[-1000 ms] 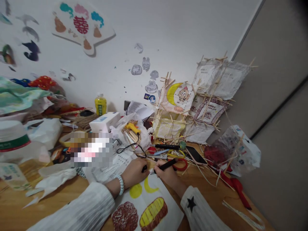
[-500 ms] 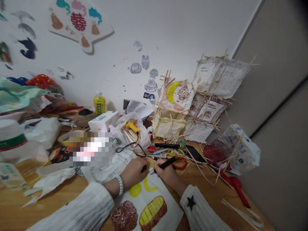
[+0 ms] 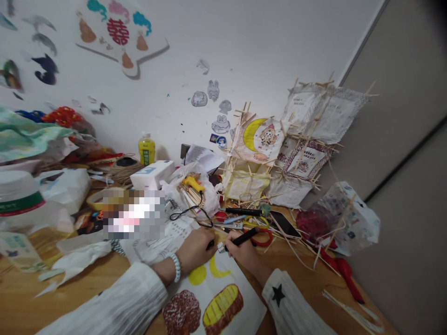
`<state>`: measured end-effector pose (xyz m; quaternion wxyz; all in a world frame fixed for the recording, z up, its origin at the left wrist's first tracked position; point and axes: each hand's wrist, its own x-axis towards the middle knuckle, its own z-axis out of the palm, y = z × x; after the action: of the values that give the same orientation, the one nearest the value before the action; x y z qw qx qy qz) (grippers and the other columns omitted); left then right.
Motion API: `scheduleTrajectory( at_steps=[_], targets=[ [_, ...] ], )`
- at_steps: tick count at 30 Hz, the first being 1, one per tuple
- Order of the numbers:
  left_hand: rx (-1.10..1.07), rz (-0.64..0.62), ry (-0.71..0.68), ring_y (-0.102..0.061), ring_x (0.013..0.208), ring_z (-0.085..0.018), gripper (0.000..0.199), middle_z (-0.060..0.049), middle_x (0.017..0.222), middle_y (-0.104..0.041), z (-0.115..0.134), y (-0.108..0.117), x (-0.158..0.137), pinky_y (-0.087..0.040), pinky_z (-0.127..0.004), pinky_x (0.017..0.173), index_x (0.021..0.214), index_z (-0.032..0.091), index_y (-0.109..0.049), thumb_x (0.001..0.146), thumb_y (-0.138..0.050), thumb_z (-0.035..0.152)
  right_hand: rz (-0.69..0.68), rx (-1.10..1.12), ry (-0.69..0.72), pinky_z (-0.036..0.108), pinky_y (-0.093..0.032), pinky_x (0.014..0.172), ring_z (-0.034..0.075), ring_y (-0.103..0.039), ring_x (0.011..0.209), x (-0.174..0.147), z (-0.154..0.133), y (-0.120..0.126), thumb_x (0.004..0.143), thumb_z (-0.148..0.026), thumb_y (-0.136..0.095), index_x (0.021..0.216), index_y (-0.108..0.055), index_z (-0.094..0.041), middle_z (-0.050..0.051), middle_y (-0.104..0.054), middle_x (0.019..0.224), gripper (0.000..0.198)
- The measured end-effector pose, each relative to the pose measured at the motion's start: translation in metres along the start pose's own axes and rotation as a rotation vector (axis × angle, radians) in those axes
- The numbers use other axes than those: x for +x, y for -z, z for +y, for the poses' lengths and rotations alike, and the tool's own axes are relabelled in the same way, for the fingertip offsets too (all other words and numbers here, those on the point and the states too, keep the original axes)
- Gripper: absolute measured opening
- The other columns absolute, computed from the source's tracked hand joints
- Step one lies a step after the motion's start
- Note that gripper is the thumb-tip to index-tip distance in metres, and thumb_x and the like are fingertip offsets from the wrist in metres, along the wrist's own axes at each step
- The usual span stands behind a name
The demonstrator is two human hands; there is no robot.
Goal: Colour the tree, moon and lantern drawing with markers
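Note:
My right hand (image 3: 241, 250) is closed around a black marker (image 3: 245, 236), its tip down at the upper part of a white sheet of paper (image 3: 249, 298). My left hand (image 3: 197, 249) lies curled on the sheet's upper left, with a small black piece (image 3: 210, 244), apparently the marker cap, between its fingers. On the sheet are a yellow crescent (image 3: 219, 267), a yellow disc (image 3: 197, 275), a brown scribbled round shape (image 3: 182, 312) and a yellow and brown striped oval (image 3: 223, 308). A small outlined figure (image 3: 220, 247) shows between my hands.
Beyond my hands lie red-handled scissors (image 3: 262, 237), a phone (image 3: 284, 224) and a yellow glue gun (image 3: 193, 183). A stick-and-paper lantern (image 3: 263, 139) stands against the wall. Jars, a bottle (image 3: 146, 150), tape and crumpled paper crowd the left; a plastic bag (image 3: 349, 218) sits at right.
The view has shifted slightly, so the scene sits a little further right. Both hands keep nearly the same pose, and the marker stays at about the same spot on the paper.

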<state>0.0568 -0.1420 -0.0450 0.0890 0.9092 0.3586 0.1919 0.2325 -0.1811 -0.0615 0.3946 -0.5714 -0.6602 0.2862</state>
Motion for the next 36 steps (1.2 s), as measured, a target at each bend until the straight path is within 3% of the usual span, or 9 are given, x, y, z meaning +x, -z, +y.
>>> scheduleTrajectory(
  at_steps=[29,36],
  targets=[
    [-0.025,-0.018,-0.018,-0.057,0.078,-0.019,0.013,-0.005,0.078,-0.063,-0.0002,-0.0001,0.0003,-0.042,-0.027,0.07,0.069,0.018,-0.058,0.078,-0.05,0.022,0.021,0.002,-0.024,0.023,-0.038,0.055,0.013,-0.047,0.054,0.0003,-0.0009,0.0011,0.075,-0.023,-0.052,0.059,-0.052,-0.021,-0.005,-0.047,0.051,0.016],
    [-0.005,-0.014,-0.021,-0.056,0.076,-0.019,0.015,-0.005,0.074,-0.062,-0.0013,-0.0015,0.0009,-0.041,-0.027,0.068,0.068,0.018,-0.058,0.079,-0.05,0.025,-0.037,0.013,-0.05,0.022,-0.036,0.051,0.011,-0.046,0.049,-0.0015,-0.0036,0.0025,0.078,-0.023,-0.05,0.061,-0.054,-0.021,-0.006,-0.049,0.049,0.018]
  ],
)
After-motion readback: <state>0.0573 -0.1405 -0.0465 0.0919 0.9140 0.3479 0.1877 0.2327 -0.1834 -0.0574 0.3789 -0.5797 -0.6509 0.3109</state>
